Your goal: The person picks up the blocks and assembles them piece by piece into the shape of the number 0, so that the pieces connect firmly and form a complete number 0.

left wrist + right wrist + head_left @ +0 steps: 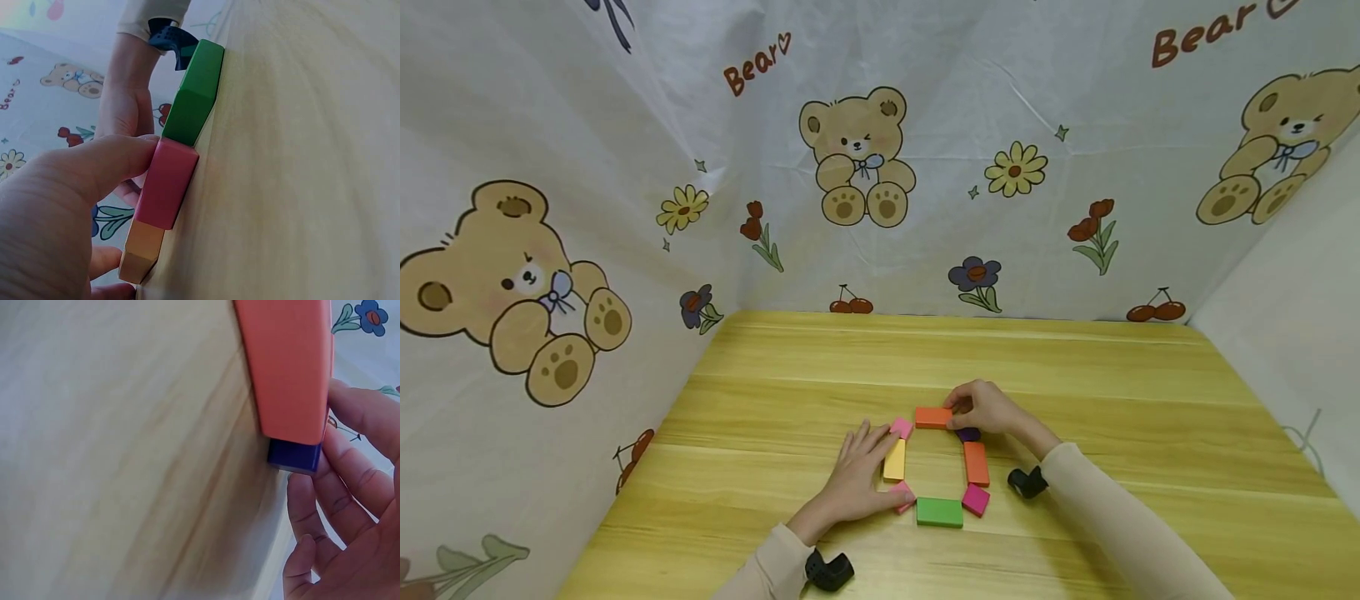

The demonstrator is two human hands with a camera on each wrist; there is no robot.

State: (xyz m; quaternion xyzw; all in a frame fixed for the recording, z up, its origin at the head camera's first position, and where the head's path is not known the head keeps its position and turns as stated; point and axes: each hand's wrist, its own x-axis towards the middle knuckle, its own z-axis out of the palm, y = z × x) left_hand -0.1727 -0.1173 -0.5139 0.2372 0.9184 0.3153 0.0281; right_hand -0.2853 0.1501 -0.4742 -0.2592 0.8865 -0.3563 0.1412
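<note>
Several coloured wooden blocks lie on the table in a ring. My right hand (pixel 988 408) pinches the right end of the far orange block (pixel 931 417) between thumb and fingers. Just under that hand a dark purple block (pixel 294 455) is partly hidden. With its fingers spread, my left hand (pixel 857 475) lies along the ring's left side. Its thumb touches the near pink block (pixel 167 181), and its fingertips reach the far pink block (pixel 902 427). Between them sits a yellow block (pixel 894 461).
A green block (pixel 939 512) forms the near side, with a magenta block (pixel 976 500) at its right corner. Another orange block (pixel 976 463) makes the right side. Black wrist devices (pixel 829 572) sit at both sleeves. A bear-print cloth (pixel 925 250) hangs behind the table.
</note>
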